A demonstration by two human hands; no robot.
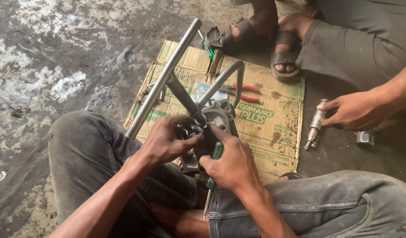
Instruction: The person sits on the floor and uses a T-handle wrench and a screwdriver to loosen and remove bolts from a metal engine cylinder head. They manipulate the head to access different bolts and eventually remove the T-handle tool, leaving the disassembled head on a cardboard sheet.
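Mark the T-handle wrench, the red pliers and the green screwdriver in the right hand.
T-handle wrench (163, 79), head view, middle of the long crossbar.
Red pliers (246, 93), head view, on the red handles, lying on the cardboard.
Green screwdriver (217, 151), head view, green handle showing above the right hand (231, 165).

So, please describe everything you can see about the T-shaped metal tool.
The T-shaped tool looks like plain grey steel: a long cross handle tilted from lower left to upper right, and a darker shaft running down from its middle to a socket end. That end sits on the grey metal engine part between the person's knees. The left hand touches the part beside the socket; the right hand holds a green-handled screwdriver close by. The handle itself is not gripped.
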